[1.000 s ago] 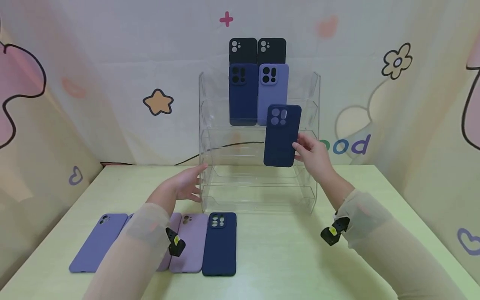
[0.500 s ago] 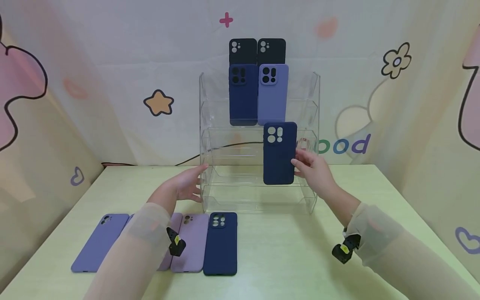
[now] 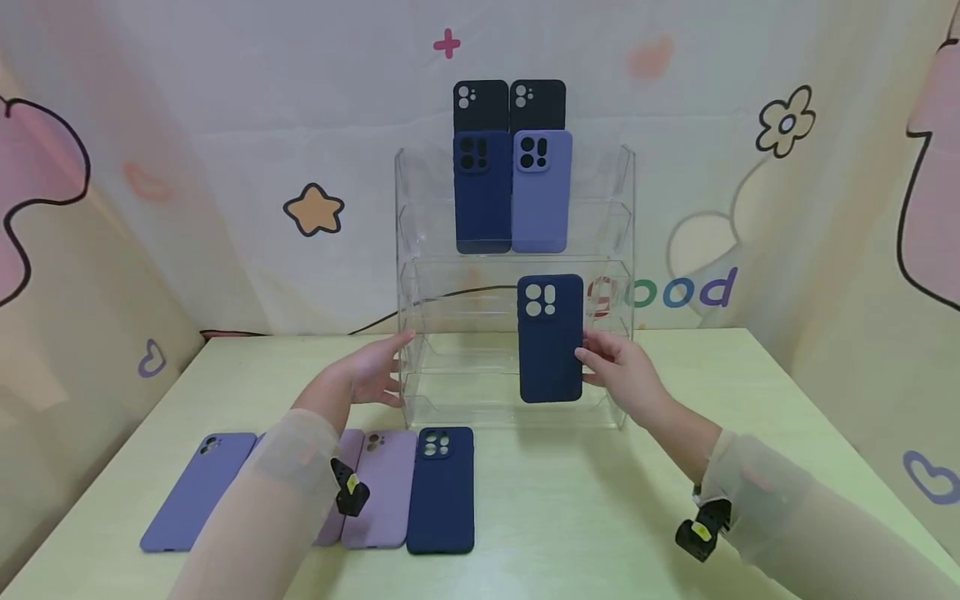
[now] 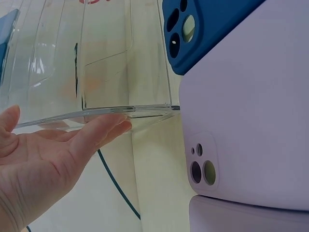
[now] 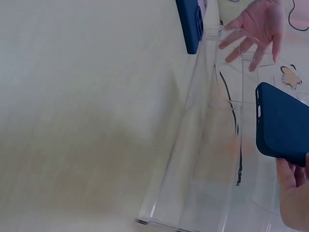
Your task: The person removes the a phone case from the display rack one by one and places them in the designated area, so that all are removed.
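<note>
A dark blue phone case (image 3: 551,342) stands upright in the air before the clear acrylic rack (image 3: 517,414). My right hand (image 3: 622,371) pinches it by its right edge, thumb in front. The right wrist view shows the lower end of this phone case (image 5: 285,123) and the fingers beneath it. My left hand (image 3: 367,367) rests against the rack's left side; in the left wrist view this hand (image 4: 53,159) has its fingers stretched along the clear panel. On the upper tiers stand a dark blue case (image 3: 482,208), a light purple case (image 3: 542,208) and two black cases (image 3: 482,112), partly covered.
In front of the rack lies a row of cases: a dark blue one (image 3: 441,508) at its right end, a pink-lilac one (image 3: 378,500) beside it, and a purple one (image 3: 202,496) far left. My left sleeve (image 3: 262,500) hides part of the row.
My right hand has brought the dark blue phone case down from in front of the light purple one to the rack's lower tiers. My left hand stays at the rack's side.
</note>
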Motion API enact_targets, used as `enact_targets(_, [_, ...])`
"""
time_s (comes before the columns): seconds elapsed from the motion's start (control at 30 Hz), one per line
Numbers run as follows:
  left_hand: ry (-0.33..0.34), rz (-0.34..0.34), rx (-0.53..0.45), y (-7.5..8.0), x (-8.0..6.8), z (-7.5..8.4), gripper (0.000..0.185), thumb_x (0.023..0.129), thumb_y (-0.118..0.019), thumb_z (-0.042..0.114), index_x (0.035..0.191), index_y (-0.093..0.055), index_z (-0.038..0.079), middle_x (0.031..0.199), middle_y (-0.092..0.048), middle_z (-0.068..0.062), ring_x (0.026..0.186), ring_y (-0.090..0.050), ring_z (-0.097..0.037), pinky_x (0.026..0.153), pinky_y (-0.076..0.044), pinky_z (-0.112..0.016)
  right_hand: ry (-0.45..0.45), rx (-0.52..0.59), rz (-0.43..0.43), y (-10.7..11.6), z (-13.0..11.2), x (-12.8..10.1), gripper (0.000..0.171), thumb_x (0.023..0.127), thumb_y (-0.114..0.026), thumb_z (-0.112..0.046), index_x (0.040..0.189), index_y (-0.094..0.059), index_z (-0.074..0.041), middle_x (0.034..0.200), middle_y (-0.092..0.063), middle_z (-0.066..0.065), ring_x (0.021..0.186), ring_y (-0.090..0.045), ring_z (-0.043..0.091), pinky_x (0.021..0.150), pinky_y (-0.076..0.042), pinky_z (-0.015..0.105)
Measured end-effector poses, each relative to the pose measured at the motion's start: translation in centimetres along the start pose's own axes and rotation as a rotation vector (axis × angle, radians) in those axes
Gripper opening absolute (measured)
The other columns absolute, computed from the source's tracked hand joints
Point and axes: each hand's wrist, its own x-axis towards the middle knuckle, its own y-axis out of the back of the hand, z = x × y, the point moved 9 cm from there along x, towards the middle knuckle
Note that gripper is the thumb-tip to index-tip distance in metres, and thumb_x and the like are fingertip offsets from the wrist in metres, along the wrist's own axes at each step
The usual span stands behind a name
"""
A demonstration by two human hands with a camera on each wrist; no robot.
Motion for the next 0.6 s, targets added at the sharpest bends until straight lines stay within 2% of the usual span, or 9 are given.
enact_targets(0.33, [-0.006, 0.006, 0.006, 0.1, -0.1, 0.1, 0.069, 0.099, -0.026, 0.05, 0.149, 0.01, 0.019, 0.152, 0.003, -0.025, 0.132, -0.011, -0.053, 0.101, -0.024, -0.062, -0.062, 0.026, -0.08, -2.3, 2.1, -2.0, 0.045, 0.097, -0.048, -0.006, 0.139, -0.037, 0.006, 0.132, -0.048, 0.025, 0.116, -0.051, 0.037, 0.086, -0.048, 0.042])
enact_targets(0.6, [-0.001, 0.008, 0.005, 0.1, -0.1, -0.1, 0.07, 0.099, -0.026, 0.051, 0.149, 0.011, 0.019, 0.152, 0.004, -0.025, 0.132, -0.012, -0.053, 0.101, -0.024, -0.062, -0.071, 0.044, -0.14, -3.7, 2.5, -3.4, 0.043, 0.097, -0.048, -0.006, 0.136, -0.039, 0.009, 0.128, -0.05, 0.027, 0.113, -0.053, 0.037, 0.084, -0.05, 0.044])
